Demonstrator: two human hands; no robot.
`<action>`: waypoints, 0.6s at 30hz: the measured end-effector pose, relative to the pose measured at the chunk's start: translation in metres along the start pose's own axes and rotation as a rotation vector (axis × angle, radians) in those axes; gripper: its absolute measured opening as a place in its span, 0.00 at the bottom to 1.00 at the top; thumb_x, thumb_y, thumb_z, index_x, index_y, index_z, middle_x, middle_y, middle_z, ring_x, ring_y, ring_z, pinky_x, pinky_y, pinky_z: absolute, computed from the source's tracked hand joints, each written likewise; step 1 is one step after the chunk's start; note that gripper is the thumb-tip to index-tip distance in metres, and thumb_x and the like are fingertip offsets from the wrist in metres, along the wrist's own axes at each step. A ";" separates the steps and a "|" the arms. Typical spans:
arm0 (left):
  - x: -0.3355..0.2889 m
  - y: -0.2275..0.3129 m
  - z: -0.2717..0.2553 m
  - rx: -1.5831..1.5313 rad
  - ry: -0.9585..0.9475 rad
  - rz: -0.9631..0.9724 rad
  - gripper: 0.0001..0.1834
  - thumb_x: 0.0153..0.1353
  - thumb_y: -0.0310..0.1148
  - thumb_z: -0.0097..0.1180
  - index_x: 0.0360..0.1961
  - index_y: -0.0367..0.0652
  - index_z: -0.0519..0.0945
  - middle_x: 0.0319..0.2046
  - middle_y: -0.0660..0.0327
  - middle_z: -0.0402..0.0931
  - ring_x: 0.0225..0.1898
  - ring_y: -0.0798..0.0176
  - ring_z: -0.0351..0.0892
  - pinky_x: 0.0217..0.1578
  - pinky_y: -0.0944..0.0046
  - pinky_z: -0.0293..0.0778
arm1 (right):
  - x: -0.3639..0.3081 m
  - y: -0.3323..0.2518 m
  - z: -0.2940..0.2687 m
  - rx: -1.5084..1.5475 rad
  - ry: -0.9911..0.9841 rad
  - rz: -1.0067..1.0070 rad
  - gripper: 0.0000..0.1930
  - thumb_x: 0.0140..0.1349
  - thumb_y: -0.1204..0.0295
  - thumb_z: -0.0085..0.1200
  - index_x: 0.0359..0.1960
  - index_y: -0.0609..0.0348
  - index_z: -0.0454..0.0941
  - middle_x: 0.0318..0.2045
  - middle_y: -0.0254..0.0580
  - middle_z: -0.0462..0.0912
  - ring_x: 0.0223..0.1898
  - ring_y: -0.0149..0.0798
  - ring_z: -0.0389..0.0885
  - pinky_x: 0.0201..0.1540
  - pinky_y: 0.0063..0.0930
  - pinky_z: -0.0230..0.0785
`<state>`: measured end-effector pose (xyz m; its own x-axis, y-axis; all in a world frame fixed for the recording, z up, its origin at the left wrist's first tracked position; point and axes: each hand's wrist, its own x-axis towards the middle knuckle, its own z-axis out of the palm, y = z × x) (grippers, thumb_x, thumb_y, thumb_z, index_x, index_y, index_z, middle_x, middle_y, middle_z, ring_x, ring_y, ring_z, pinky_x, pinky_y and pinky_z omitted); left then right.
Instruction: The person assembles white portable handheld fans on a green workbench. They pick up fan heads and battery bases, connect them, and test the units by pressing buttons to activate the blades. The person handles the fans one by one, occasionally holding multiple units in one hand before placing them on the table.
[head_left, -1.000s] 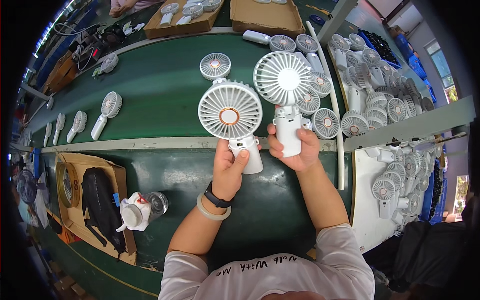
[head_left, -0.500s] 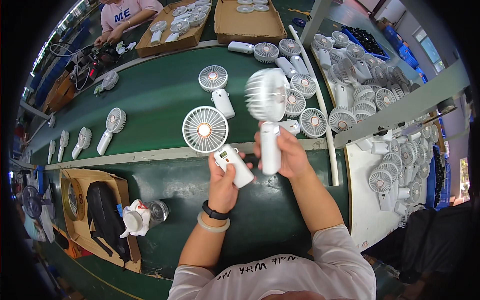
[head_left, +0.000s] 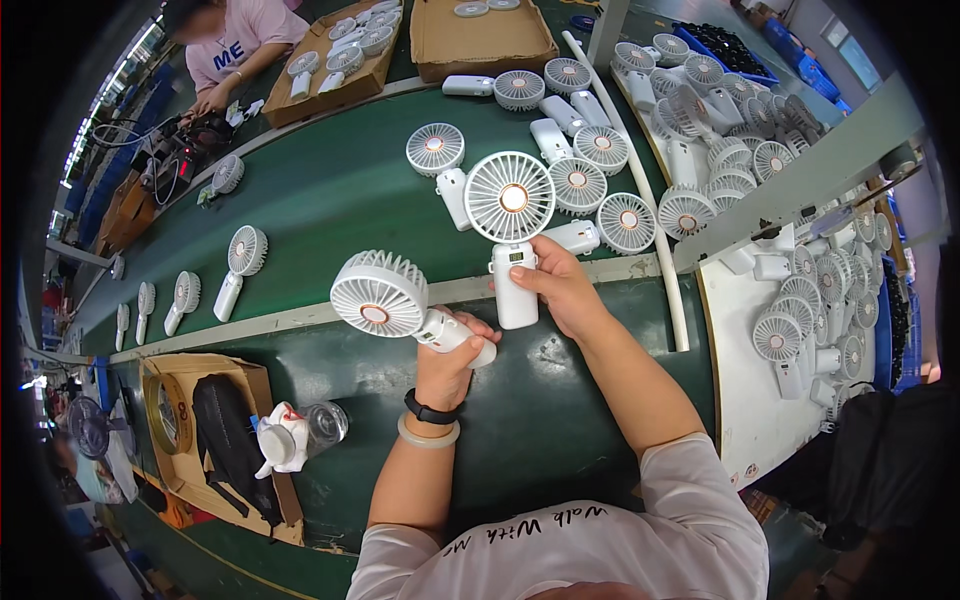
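My left hand (head_left: 448,362) is closed round the handle of a white handheld fan (head_left: 378,295), its round grille tilted to the left. In my right hand (head_left: 560,288) is a second white handheld fan (head_left: 511,197), upright, its grille and small dark display facing me; the thumb lies on the front of the handle. Both fans are held over the near edge of the green belt (head_left: 330,200), side by side and apart. Just behind the right one, another white fan (head_left: 435,150) lies on the belt.
Several white fans (head_left: 578,185) lie at the belt's right, beside a white pipe (head_left: 640,190). More are heaped on the right-hand table (head_left: 740,400). Cardboard trays (head_left: 480,45) stand at the back, near a person in pink (head_left: 235,45). A bottle (head_left: 325,425) and cardboard box (head_left: 260,385) are at left.
The left fan has tipped over leftward. The right fan, blurred and side-on before, has turned its grille toward me and moved slightly left. The whole view has shifted a little.
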<state>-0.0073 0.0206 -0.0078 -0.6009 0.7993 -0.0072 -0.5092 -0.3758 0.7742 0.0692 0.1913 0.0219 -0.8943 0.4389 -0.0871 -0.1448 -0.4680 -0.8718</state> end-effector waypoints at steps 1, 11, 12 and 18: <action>0.000 -0.002 -0.003 0.000 -0.007 0.007 0.20 0.51 0.25 0.60 0.43 0.45 0.66 0.38 0.59 0.71 0.43 0.60 0.72 0.46 0.52 0.74 | 0.001 0.000 -0.001 0.017 0.006 -0.003 0.19 0.57 0.74 0.54 0.50 0.61 0.68 0.40 0.41 0.79 0.40 0.34 0.80 0.43 0.28 0.73; -0.001 0.010 -0.004 -0.150 -0.031 -0.094 0.39 0.47 0.31 0.61 0.60 0.41 0.57 0.53 0.52 0.65 0.52 0.52 0.70 0.47 0.47 0.75 | 0.007 0.003 0.018 -0.795 -0.087 -0.380 0.13 0.57 0.67 0.56 0.41 0.61 0.78 0.40 0.46 0.74 0.42 0.42 0.74 0.42 0.31 0.68; -0.001 0.008 -0.001 -0.123 0.001 -0.085 0.39 0.46 0.31 0.62 0.59 0.41 0.58 0.52 0.52 0.65 0.51 0.52 0.71 0.46 0.48 0.76 | 0.021 0.002 0.015 -0.852 0.033 -0.411 0.11 0.57 0.67 0.56 0.37 0.61 0.79 0.40 0.46 0.74 0.41 0.44 0.74 0.42 0.33 0.67; -0.001 0.004 -0.002 -0.050 0.053 -0.017 0.39 0.44 0.29 0.64 0.58 0.40 0.59 0.51 0.55 0.66 0.51 0.55 0.71 0.45 0.49 0.76 | 0.100 0.017 0.006 -1.275 0.439 -0.441 0.19 0.58 0.68 0.53 0.48 0.65 0.69 0.35 0.51 0.75 0.38 0.47 0.75 0.45 0.35 0.69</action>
<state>-0.0100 0.0179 -0.0057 -0.6229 0.7804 -0.0548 -0.5490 -0.3862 0.7412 -0.0258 0.2227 0.0017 -0.6407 0.6742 0.3674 0.3131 0.6663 -0.6768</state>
